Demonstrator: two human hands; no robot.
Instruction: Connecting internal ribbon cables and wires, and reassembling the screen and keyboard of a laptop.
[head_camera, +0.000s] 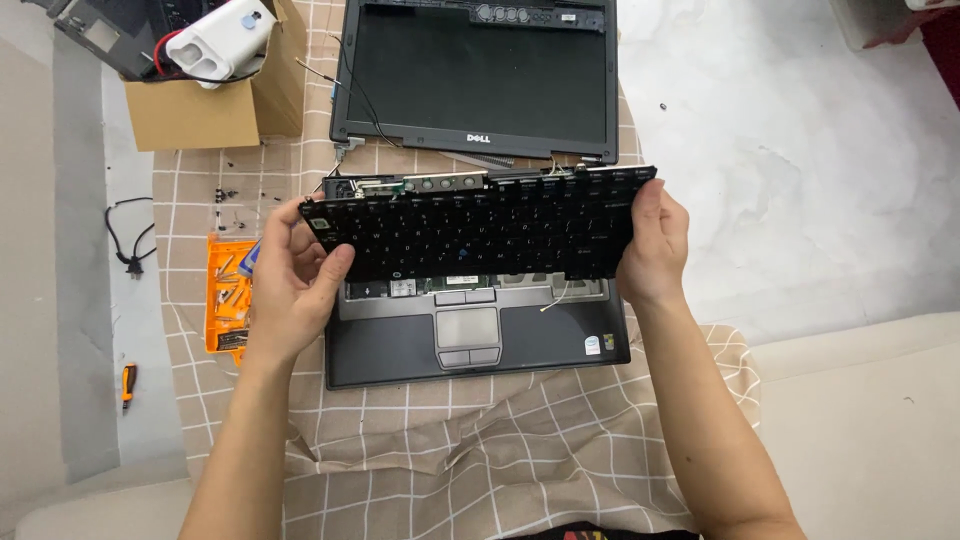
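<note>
With the keyboard (478, 227) lifted clear of the laptop base (476, 335), removal looks largely done. Left hand (298, 275) and right hand (655, 248) grip its ends above the checked cloth's (450, 450) centre; a rear cable connection cannot be confirmed.

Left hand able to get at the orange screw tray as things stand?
Probably not at once: the left hand grips the black keyboard with the right hand. The orange tray lies uncovered just beside its wrist.
</note>
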